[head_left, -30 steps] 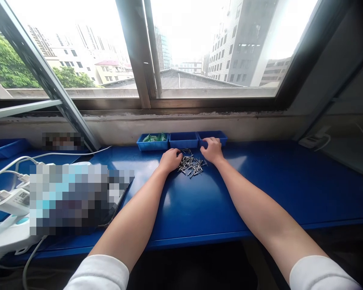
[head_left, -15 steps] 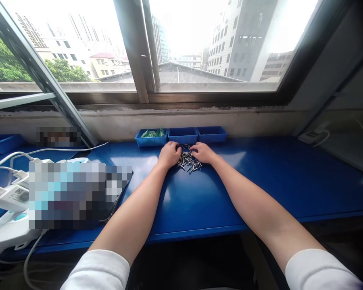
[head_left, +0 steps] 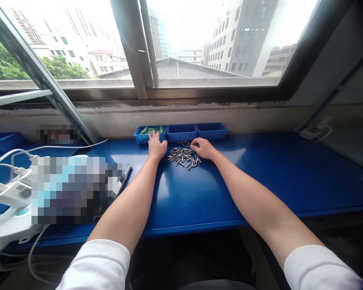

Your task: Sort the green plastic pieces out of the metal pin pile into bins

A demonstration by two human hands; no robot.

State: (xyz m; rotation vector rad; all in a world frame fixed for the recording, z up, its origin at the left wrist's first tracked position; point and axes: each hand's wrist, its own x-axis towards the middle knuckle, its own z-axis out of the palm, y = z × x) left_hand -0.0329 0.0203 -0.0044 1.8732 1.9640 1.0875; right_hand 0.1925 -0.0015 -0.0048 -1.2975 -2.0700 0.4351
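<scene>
A loose pile of small, slim metal pieces like screws or pins (head_left: 183,157) lies on the blue tabletop, with a few more just behind it. My left hand (head_left: 157,147) is at the front wall of the left blue bin (head_left: 142,138), its fingers spread and the tips over the rim. Inside that bin are crumpled green packets (head_left: 148,130). At the pile's right back edge my right hand (head_left: 203,148) has its thumb and fingers curled together; what is in the pinch, if anything, is too small to make out.
Beside the left bin stand a middle blue bin (head_left: 182,133) and a right blue bin (head_left: 211,131), in one row below the window. To the left are white plugs and a power strip (head_left: 12,225) with cables, and a blurred-out object. A metal shelf post (head_left: 69,112) slants there.
My left hand has left the pile, moving left and back to the left bin, and its fingers have spread. More of the metal pieces now show. My right hand has stayed nearly in place.
</scene>
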